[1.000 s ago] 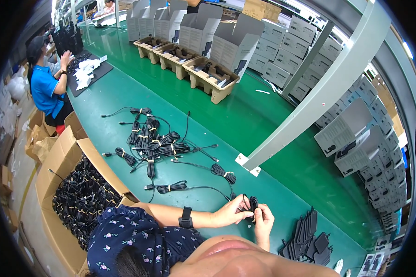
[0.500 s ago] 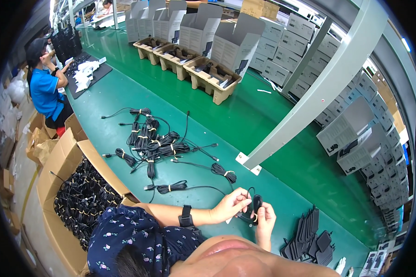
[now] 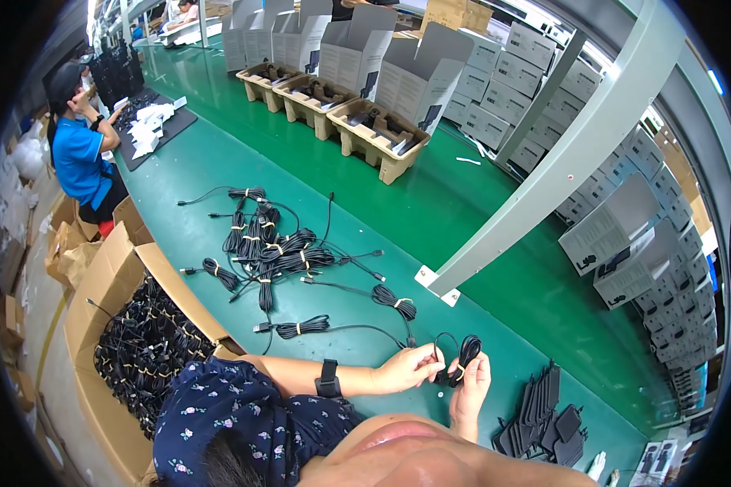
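A coiled black cable (image 3: 467,352), bound with a pale band, is gripped in my right hand (image 3: 469,390) above the green table. My left hand (image 3: 410,369), just beside it, has its thumb and fingers pinched on a loose strand of the same cable. The exact fingertip contact is partly hidden. Left of my hands lies a banded cable (image 3: 302,327) with its plug showing, and farther off a banded cable (image 3: 395,303). Beyond them is a heap of several black cable bundles (image 3: 272,247). Flat black plastic parts (image 3: 540,418) are piled to the right of my right hand.
An open carton (image 3: 183,288) full of banded cables stands at the table's left edge. A grey metal post (image 3: 544,170) rises from the table. Moulded brown trays (image 3: 379,144) and grey boxes (image 3: 418,73) line the green belt. A co-worker in blue (image 3: 81,158) sits far left.
The cable in my right hand has turned, so its coil and band now show. My left hand has drawn slightly left with the strand. The brown trays have shifted slightly right.
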### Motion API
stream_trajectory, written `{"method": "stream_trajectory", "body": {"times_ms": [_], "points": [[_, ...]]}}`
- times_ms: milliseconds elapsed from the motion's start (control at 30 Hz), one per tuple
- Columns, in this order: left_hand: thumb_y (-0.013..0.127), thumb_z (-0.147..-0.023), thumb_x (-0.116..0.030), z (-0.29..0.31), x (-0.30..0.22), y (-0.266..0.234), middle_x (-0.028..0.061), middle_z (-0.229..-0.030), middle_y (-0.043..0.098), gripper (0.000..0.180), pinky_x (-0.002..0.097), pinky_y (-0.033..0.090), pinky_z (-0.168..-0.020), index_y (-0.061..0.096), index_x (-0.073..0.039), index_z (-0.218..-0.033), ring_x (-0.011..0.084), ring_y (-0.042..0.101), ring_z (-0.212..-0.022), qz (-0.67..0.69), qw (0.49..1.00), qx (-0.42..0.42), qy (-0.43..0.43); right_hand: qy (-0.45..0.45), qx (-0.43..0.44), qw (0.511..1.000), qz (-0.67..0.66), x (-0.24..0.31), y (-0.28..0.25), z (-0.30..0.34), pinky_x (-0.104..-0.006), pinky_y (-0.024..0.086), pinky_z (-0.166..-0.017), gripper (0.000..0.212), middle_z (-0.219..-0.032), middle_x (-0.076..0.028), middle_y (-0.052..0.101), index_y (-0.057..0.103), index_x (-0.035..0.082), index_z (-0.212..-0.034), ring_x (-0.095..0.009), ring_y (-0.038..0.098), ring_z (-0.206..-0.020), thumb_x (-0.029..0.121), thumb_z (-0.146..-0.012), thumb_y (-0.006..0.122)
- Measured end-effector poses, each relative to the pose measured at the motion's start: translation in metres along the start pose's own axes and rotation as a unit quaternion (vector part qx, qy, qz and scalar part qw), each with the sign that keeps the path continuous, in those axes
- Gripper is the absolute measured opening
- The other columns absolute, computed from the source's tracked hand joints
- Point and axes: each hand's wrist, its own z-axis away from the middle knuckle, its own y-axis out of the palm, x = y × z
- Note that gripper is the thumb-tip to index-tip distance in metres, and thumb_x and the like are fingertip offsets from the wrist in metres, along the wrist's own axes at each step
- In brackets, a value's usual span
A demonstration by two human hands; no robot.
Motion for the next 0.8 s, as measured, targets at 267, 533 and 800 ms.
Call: {"method": "stream_trajectory", "body": {"times_ms": [267,533,800], "points": [[0.049,-0.091,-0.020,0.000,0.000,0.000,0.0022,-0.067,0.056,0.014,0.0243,0.041,-0.047,0.049,-0.006,-0.092,0.0096,0.049,-0.050,-0.089,0.996,0.025,0.003,0.018,-0.058,0.995,-0.077,0.004,0.000,-0.006,-0.0220,0.039,-0.063,0.024,-0.076,-0.003,0.053,0.050,0.003,-0.104,-0.010,0.048,-0.067,0.025,-0.093,0.046],[0.047,-0.092,-0.022,0.005,0.006,0.007,0.0026,-0.072,0.054,0.018,0.0241,0.041,-0.048,0.052,-0.005,-0.090,0.0096,0.048,-0.050,-0.096,0.993,0.030,0.065,0.013,-0.065,0.998,-0.016,0.009,0.002,0.006,-0.0216,0.039,-0.066,0.025,-0.086,-0.004,0.055,0.051,0.002,-0.106,-0.009,0.049,-0.074,0.023,-0.093,0.047],[0.042,-0.094,-0.026,0.005,-0.011,-0.001,0.0018,-0.059,0.054,0.024,0.0178,0.039,-0.045,0.054,-0.005,-0.095,0.0062,0.049,-0.049,-0.014,0.995,0.040,-0.086,0.062,0.064,0.988,-0.125,0.004,-0.005,-0.011,-0.0278,0.045,-0.069,0.039,-0.089,-0.010,0.056,0.041,0.002,-0.112,-0.016,0.055,-0.075,0.034,-0.092,0.046]]}}
